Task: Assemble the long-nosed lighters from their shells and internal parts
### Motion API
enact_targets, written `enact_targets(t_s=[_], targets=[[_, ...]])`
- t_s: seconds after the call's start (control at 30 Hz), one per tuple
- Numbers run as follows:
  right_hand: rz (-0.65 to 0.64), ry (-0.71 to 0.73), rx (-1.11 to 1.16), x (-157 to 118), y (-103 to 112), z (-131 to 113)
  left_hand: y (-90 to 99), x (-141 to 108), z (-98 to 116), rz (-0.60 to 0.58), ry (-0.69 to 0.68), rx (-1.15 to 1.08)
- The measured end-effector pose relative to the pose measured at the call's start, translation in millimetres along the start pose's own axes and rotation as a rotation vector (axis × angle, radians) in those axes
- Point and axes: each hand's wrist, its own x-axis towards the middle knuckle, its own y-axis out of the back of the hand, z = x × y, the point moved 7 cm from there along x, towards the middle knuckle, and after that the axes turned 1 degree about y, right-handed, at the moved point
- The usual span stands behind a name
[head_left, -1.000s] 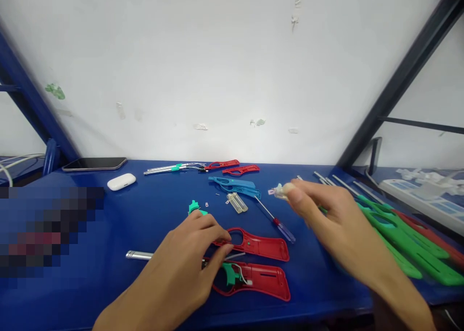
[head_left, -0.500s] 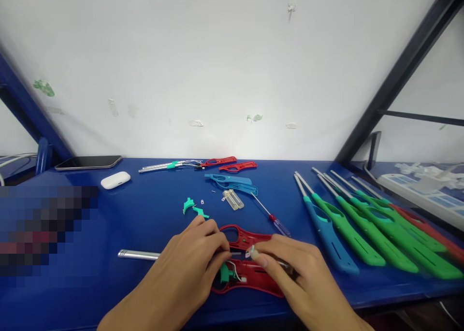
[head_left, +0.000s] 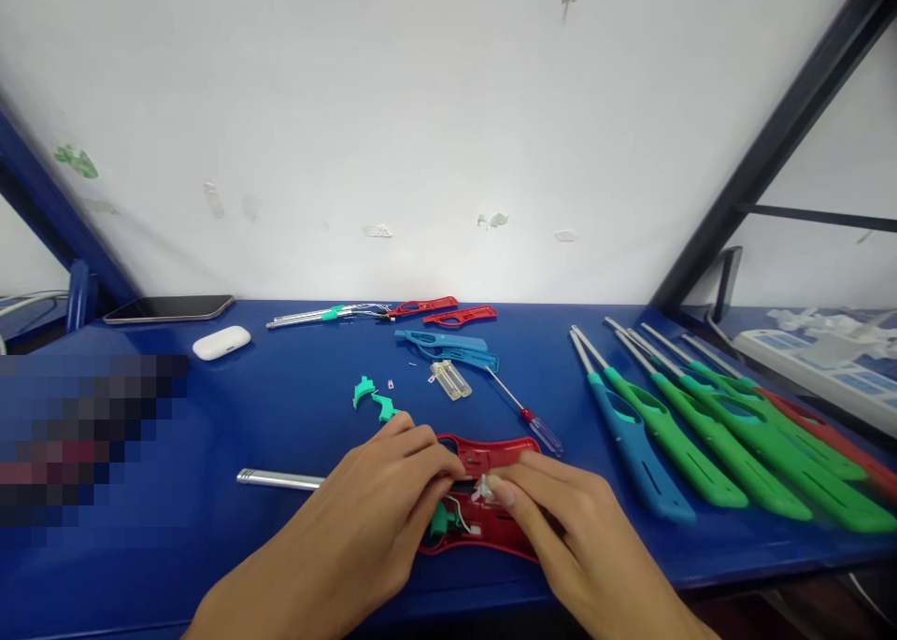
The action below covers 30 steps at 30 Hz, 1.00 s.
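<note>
My left hand (head_left: 396, 500) is closed in a pinch on a thin tube (head_left: 463, 478), most of which the fingers hide. Facing it, my right hand (head_left: 571, 519) pinches a small white-tipped part (head_left: 482, 490); the rest of that part is covered by the hand. Both hands meet over two red lighter shell halves (head_left: 494, 455). The nearer half holds a green trigger (head_left: 441, 520) and a white wire (head_left: 459, 509). A silver lighter barrel (head_left: 280, 479) sticks out to the left, beyond my left hand.
Green trigger pieces (head_left: 363, 391), clear fuel tanks (head_left: 450, 380), blue shell halves (head_left: 452, 346) and a screwdriver (head_left: 538, 428) lie behind my hands. Several whole lighters (head_left: 673, 439) lie at the right. A white case (head_left: 221, 343) and a phone (head_left: 169, 309) are at the left.
The thin tube and the white-tipped part have come closer together. My left hand has shifted slightly right, and the silver barrel and red shells have also moved a little rightward.
</note>
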Motion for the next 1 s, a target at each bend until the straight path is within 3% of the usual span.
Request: enact_targets(t_s=[0.17, 1.0], targets=[[0.004, 0.001, 0.008, 0.5, -0.4, 0.9, 5.5, 3.7, 3.5, 0.049, 0.017, -0.044], [0.025, 0.000, 0.005, 1.1, 0.5, -0.9, 6.2, 3.6, 8.8, 0.018, -0.021, 0.002]])
